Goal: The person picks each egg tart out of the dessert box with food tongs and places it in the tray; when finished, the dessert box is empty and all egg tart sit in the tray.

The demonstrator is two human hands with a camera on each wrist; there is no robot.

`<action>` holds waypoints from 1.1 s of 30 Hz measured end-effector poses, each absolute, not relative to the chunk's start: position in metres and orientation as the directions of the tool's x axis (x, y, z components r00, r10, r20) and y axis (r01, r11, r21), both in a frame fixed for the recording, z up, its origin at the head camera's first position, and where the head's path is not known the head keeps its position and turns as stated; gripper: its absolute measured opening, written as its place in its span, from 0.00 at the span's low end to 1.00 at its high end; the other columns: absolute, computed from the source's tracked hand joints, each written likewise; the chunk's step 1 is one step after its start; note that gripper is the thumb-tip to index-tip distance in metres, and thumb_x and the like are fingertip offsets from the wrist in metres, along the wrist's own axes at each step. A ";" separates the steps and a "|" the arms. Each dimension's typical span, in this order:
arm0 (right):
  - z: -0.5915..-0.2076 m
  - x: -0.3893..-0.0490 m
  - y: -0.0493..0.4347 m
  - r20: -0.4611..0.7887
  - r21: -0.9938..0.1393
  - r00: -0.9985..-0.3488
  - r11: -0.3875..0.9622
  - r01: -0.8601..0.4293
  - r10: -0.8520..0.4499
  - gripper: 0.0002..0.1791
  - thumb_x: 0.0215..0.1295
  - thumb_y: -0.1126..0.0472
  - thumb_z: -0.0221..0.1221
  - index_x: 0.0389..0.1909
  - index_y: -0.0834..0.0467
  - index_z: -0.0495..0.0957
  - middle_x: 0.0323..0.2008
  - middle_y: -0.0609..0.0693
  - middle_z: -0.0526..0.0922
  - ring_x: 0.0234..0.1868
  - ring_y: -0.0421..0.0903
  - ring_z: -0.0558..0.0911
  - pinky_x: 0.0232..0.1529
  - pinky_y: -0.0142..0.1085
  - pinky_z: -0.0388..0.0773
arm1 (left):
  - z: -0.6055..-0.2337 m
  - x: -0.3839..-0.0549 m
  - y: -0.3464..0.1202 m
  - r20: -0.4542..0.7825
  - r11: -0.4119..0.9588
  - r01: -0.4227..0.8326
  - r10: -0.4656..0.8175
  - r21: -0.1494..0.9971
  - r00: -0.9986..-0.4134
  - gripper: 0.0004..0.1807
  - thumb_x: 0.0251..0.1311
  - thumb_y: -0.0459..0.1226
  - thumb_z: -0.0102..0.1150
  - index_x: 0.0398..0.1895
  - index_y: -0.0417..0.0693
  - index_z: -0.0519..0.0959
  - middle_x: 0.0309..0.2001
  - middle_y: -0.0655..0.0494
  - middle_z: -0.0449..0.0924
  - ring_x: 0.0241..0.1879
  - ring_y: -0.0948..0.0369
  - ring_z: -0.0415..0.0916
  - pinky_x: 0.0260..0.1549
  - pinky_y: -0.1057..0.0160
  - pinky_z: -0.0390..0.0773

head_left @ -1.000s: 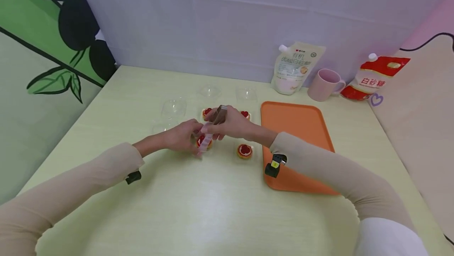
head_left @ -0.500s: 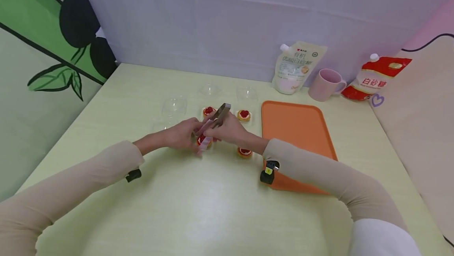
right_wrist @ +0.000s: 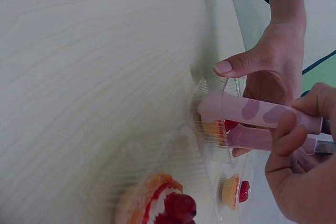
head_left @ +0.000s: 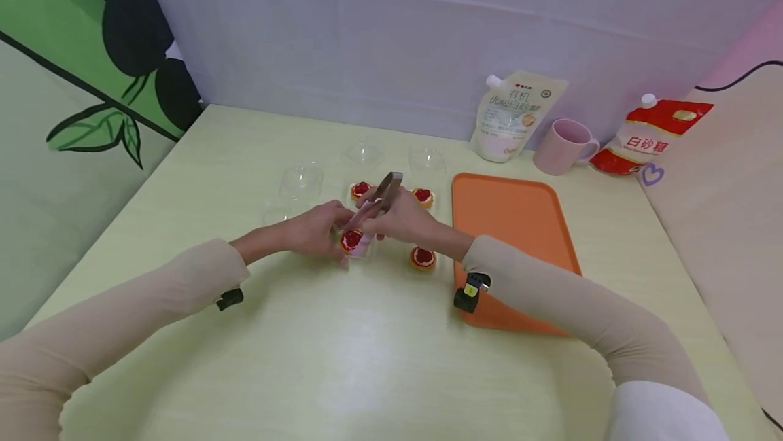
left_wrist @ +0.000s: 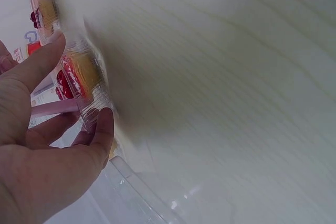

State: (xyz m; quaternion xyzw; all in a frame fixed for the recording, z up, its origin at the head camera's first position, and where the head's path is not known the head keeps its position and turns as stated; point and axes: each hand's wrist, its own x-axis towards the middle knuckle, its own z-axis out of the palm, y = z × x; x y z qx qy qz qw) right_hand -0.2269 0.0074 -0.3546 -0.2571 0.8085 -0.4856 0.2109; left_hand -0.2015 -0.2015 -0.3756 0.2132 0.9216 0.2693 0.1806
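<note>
In the head view my left hand (head_left: 315, 229) holds a clear plastic box (left_wrist: 97, 95) at its edges, thumb on one side and fingers on the other. Inside sits a tart (head_left: 351, 242) with red fruit and cream. My right hand (head_left: 404, 220) grips metal tongs (head_left: 388, 186) with pink ends. The right wrist view shows both pink ends (right_wrist: 247, 109) reaching into the box beside the tart, apart from each other. Whether they touch the tart is hard to tell. Three more tarts sit in clear boxes around: back left (head_left: 361, 189), back right (head_left: 422, 196) and front right (head_left: 423, 258).
Several clear lids (head_left: 302, 181) lie behind and left of the tarts. To the right is an orange tray (head_left: 514, 223). A pale pouch (head_left: 514, 118), a pink mug (head_left: 561, 147) and a red-and-white pouch (head_left: 642, 138) stand at the back right.
The tongs' pink ends have shifted from across the front of the tart towards its right and back, baring more of its top. My right hand has moved slightly; my left stays in place.
</note>
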 end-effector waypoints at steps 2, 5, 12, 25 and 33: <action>-0.352 -0.227 0.007 -0.098 -0.872 -0.769 0.427 -0.239 -0.632 0.15 0.57 0.68 0.63 0.47 0.61 0.80 0.35 0.52 0.89 0.25 0.51 0.84 0.34 0.47 0.83 | -0.376 -0.201 -0.201 -0.219 0.762 0.294 0.491 0.577 -0.843 0.42 0.45 0.39 0.80 0.64 0.34 0.73 0.53 0.41 0.74 0.52 0.48 0.73 0.52 0.51 0.76; -0.349 -0.228 0.005 -0.115 -0.843 -0.752 0.465 -0.272 -0.649 0.15 0.58 0.66 0.64 0.47 0.60 0.81 0.33 0.51 0.88 0.29 0.57 0.86 0.31 0.43 0.82 | -0.375 -0.201 -0.201 -0.234 0.764 0.273 0.482 0.585 -0.845 0.40 0.46 0.39 0.79 0.64 0.35 0.73 0.54 0.41 0.73 0.54 0.48 0.73 0.54 0.49 0.76; -0.342 -0.234 0.003 -0.137 -0.821 -0.697 0.474 -0.317 -0.704 0.17 0.55 0.63 0.72 0.45 0.62 0.82 0.31 0.51 0.89 0.29 0.57 0.87 0.38 0.53 0.84 | -0.376 -0.203 -0.201 -0.197 0.734 0.308 0.513 0.606 -0.836 0.33 0.46 0.37 0.79 0.56 0.38 0.78 0.51 0.42 0.74 0.50 0.49 0.72 0.49 0.53 0.75; -0.351 -0.245 0.009 -0.072 -0.855 -0.670 0.391 -0.340 -0.738 0.14 0.54 0.62 0.74 0.38 0.63 0.84 0.31 0.53 0.90 0.26 0.54 0.88 0.34 0.51 0.85 | -0.377 -0.204 -0.202 -0.189 0.734 0.319 0.517 0.599 -0.835 0.37 0.45 0.38 0.80 0.60 0.35 0.76 0.53 0.39 0.74 0.53 0.47 0.73 0.53 0.50 0.75; -0.355 -0.244 0.009 -0.073 -0.879 -0.711 0.383 -0.285 -0.699 0.12 0.55 0.64 0.73 0.37 0.64 0.84 0.29 0.56 0.89 0.22 0.46 0.86 0.35 0.52 0.85 | -0.378 -0.204 -0.200 -0.220 0.755 0.288 0.493 0.589 -0.842 0.42 0.46 0.38 0.79 0.65 0.32 0.71 0.55 0.38 0.73 0.55 0.46 0.74 0.56 0.48 0.76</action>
